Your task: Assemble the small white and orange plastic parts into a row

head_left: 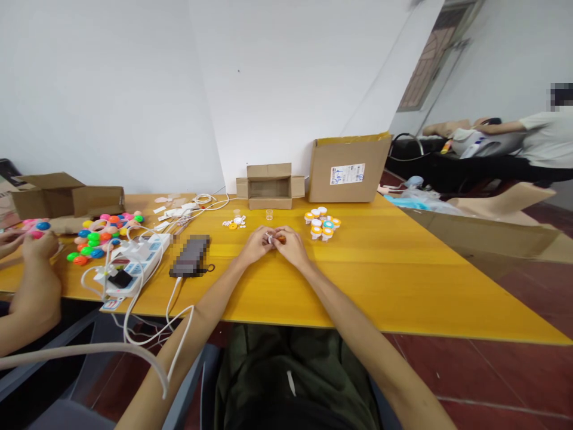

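Here the left hand (258,245) and right hand (290,246) meet over the table (403,280), both curled nearly closed, the left pinching a small white piece (269,237), the right gripping an orange piece (282,239), both tucked between the palms.

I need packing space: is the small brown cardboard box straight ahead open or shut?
Open: the box has its flaps spread outward, exposing its interior.

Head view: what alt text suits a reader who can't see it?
A person's left hand and right hand hold small, partly hidden parts over a yellow table. Capped containers cluster to the right; a power strip lies to the left.
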Available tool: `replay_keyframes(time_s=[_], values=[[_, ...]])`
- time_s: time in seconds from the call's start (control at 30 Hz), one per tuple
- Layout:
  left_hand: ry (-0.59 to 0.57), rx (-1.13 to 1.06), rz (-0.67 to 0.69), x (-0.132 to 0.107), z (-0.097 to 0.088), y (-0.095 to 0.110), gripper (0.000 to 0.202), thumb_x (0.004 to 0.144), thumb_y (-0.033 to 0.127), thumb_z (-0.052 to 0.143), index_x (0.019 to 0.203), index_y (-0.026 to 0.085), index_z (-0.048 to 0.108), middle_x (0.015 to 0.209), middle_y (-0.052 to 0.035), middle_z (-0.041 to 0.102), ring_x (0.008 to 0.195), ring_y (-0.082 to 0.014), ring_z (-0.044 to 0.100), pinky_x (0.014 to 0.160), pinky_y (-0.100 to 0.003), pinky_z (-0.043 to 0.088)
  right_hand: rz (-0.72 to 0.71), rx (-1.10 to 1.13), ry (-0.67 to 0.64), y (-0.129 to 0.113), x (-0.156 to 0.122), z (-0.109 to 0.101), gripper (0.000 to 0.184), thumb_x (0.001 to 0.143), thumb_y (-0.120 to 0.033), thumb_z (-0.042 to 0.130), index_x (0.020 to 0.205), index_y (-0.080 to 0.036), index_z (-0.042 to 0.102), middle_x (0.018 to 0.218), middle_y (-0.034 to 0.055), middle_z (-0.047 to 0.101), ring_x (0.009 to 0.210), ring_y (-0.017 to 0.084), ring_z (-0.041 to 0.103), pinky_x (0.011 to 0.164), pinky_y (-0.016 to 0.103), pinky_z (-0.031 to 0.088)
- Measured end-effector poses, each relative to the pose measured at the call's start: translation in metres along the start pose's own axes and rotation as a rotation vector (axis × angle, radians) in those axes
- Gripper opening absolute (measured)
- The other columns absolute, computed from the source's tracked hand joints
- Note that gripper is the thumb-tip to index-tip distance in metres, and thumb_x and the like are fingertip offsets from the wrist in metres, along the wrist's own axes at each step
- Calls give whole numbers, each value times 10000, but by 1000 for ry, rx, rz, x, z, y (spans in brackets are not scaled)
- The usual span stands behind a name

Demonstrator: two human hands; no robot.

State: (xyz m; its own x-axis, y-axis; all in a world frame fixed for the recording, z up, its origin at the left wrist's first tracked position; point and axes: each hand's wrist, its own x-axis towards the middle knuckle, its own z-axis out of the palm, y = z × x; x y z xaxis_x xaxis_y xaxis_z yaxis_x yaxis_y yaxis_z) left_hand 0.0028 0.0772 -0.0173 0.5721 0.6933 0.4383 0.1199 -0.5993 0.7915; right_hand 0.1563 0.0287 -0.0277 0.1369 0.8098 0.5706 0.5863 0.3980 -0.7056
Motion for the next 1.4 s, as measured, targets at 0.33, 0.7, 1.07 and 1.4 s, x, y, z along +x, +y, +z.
replay_keyframes(time_s=[0.33,0.7,1.07,1.4], values=[[-3,39,21,-2,0,5,241,751,95,678,972,191,683,1021,-25,666,775,-118,650,738,-242,558,5,4,-14,0,0,0,159,734,-116,660,684,-265,688,967,34,719,972,225,695,917,388,566],[-27,102,70,-3,-2,6,266,766,102,696,1008,211,688,1037,-37,659,841,-153,657,775,-269,558,30,86,-10,8,3,3,163,704,-106,651,676,-259,697,928,23,726,917,208,714,851,355,599],[1,127,67,-2,0,11,262,763,71,684,983,213,686,1004,-29,644,838,-156,645,776,-273,557,67,151,19,12,4,5,153,691,-103,635,661,-243,690,922,30,736,875,199,718,786,335,610],[6,232,130,-2,0,8,287,786,39,654,1016,209,663,999,-24,638,813,-146,643,748,-263,562,72,159,16,11,4,6,131,704,-113,665,686,-236,707,915,33,734,862,191,716,801,323,606]])
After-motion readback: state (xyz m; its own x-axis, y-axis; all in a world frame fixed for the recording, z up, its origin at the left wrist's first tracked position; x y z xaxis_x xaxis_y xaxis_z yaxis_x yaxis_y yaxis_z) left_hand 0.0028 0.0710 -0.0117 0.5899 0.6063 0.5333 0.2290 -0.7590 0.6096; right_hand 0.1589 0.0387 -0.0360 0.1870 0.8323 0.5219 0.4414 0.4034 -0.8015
